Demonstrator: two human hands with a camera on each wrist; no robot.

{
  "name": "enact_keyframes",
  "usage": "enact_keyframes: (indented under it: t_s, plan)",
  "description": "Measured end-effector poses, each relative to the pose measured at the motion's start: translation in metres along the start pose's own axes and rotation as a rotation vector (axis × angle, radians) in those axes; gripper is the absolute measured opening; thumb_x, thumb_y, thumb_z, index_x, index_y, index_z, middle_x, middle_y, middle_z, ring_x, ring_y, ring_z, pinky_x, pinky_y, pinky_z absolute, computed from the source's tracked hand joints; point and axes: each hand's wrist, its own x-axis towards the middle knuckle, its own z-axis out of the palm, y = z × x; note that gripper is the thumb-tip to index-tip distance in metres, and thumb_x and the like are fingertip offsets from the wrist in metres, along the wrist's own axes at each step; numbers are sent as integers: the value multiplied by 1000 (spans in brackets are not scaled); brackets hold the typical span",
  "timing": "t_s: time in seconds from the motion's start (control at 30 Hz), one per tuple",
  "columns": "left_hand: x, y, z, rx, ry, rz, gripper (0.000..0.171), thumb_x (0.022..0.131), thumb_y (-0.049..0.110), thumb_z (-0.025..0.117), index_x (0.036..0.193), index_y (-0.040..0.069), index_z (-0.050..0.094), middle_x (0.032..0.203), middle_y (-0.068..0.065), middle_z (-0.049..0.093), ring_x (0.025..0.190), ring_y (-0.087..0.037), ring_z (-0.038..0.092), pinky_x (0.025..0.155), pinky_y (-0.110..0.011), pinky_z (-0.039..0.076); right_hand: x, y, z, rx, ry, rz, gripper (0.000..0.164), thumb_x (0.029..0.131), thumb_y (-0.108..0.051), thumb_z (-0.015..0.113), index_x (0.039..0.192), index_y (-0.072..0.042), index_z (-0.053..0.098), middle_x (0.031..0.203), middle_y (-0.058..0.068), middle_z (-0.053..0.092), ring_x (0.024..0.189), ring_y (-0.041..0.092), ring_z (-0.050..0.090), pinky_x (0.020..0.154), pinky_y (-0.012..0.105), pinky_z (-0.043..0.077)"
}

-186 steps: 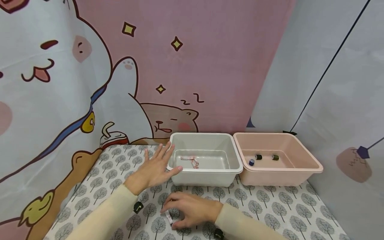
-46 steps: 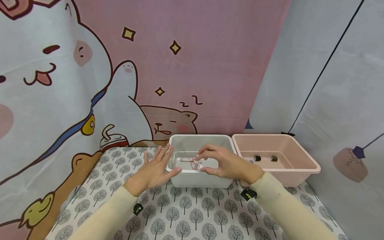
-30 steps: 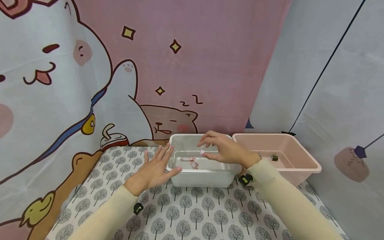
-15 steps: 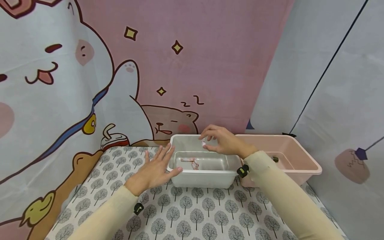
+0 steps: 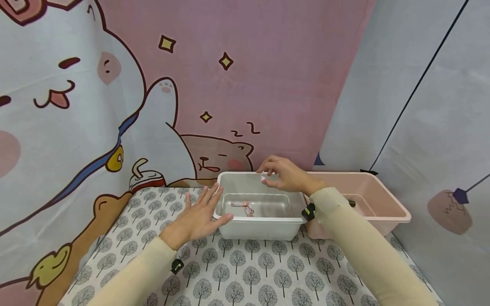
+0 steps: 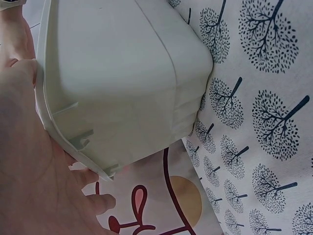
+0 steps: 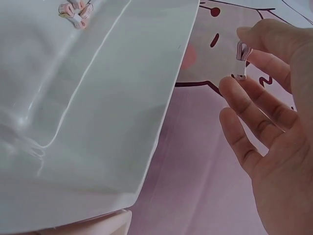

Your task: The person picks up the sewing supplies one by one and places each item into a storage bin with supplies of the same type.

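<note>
My right hand (image 5: 287,176) pinches a small folded pinkish-white strip (image 5: 263,177) between thumb and finger, near the far rim of the whitish bin (image 5: 264,229). In the right wrist view the strip (image 7: 241,61) looks like a looped band gathered at its middle, and the other fingers are spread. Similar folded strips (image 5: 248,209) lie on the bin's floor toward its left side. At the bin's left rim my left hand (image 5: 197,223) is spread out; the left wrist view has the palm (image 6: 34,166) alongside that rim.
A pink bin (image 5: 383,195) stands right beside the whitish one, partly behind my right forearm. One dark thread spool (image 5: 351,203) shows inside it. Both bins sit on a tree-patterned cloth (image 5: 252,276), with a cartoon-printed curtain (image 5: 283,85) close behind.
My right hand first held a strip low on the cloth, then was over the strips in the bin. It has since risen toward the far rim, strip in its fingers. My left hand stayed put.
</note>
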Motion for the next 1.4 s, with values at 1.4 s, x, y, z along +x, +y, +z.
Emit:
enact_keyframes:
  t_s: [1.4]
  plan:
    - [3,-1,0,68,39,29,107,110,91,37,188,22,12,199,-7,9,185,-41,3,139,-87,-4,-57,-20,-4,-63,27,86,46,105,-25,88,148,-13,79,160,18,66,146,41,69,125,63,59]
